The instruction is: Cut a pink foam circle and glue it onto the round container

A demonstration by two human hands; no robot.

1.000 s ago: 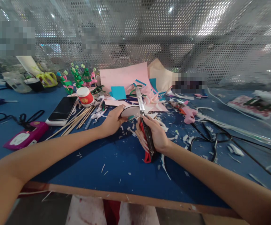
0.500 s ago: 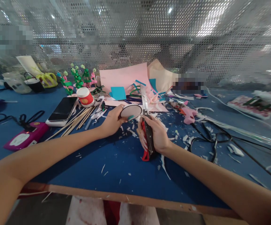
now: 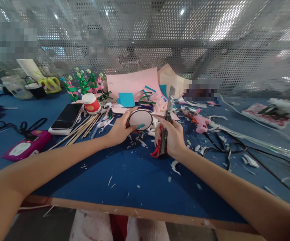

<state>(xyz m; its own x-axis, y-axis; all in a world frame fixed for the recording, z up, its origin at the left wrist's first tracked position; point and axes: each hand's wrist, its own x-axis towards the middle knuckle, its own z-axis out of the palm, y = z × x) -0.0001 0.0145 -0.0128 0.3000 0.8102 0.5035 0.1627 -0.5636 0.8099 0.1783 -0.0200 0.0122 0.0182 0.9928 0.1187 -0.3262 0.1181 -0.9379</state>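
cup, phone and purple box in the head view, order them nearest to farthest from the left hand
1. Red-and-white cup, beyond the left hand, to its left
2. Black phone, left of the cup
3. Purple box, leftmost

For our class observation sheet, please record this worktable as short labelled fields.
Left hand: holds white disc, dark-rimmed
Right hand: holds dark tool with red part and silver strip
Around hands: white scraps, blue table
Left side: phone, wooden sticks, cup, purple device
Back: pink sheet, blue square
Right side: pink object, black cables
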